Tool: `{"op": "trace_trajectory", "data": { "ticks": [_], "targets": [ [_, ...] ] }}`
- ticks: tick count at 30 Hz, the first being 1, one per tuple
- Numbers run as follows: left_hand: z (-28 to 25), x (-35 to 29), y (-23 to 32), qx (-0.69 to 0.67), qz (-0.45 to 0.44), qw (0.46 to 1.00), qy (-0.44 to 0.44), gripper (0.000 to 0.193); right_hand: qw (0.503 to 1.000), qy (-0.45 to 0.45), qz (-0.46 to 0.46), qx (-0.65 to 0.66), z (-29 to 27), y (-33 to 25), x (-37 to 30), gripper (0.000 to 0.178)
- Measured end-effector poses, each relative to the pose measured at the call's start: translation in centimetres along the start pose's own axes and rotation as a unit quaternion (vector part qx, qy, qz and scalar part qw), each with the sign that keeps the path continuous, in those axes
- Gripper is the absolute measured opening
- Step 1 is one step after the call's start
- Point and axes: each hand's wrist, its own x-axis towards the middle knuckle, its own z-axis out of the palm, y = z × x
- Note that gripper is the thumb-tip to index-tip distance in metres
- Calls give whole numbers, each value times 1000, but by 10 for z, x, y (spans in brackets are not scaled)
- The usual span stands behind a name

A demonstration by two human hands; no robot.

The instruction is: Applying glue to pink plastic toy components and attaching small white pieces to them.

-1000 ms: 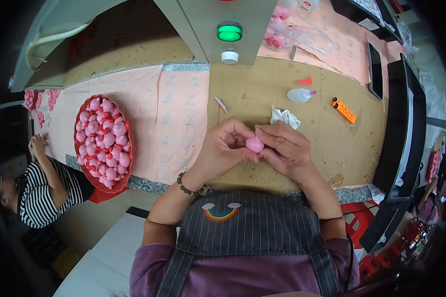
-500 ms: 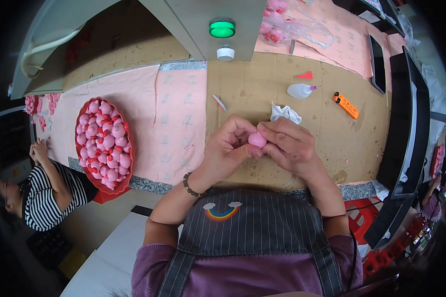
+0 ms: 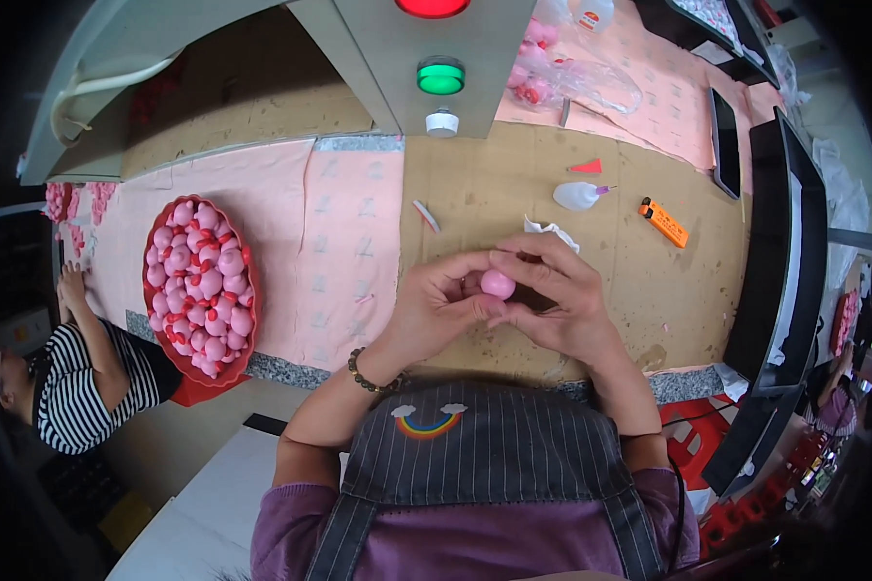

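Small pink ball (image 3: 498,283) pinched between left hand (image 3: 434,315) and right hand (image 3: 560,305), fingers closed around it, above brown worktable (image 3: 484,184).

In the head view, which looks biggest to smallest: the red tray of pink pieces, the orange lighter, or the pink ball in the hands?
1. Red tray, far the largest.
2. Orange lighter.
3. Pink ball, though partly hidden by fingers and close to the lighter's size, so this order is unsure.

left hand (image 3: 436,310) + right hand (image 3: 552,295): pinch pink ball (image 3: 498,284); red tray (image 3: 200,290): left
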Motion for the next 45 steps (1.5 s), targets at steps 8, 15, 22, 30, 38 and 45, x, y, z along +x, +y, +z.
{"op": "trace_trajectory", "data": {
  "ticks": [8, 15, 22, 30, 38, 45],
  "targets": [
    [-3, -1, 3, -5, -53, 997, -61, 40, 996, -84, 4, 28, -5, 6, -1, 62],
    [2, -6, 7, 69, 11, 995, -69, 41, 996, -65, 9, 60, 0, 10, -6, 66],
    [1, -8, 1, 158, 129, 975, -88, 43, 996, -56, -63, -3, -3, 4, -4, 47],
    [2, -12, -1, 130, 39, 990, -44, 34, 990, -5, -111, -84, 9, 6, -11, 40],
    [5, -12, 0, 89, 42, 994, -55, 33, 987, -10, -148, -63, 8, 9, -12, 54],
    [1, -11, 0, 152, 14, 988, -39, 37, 992, 2, -108, -71, 12, 7, -11, 42]
  ]
}}
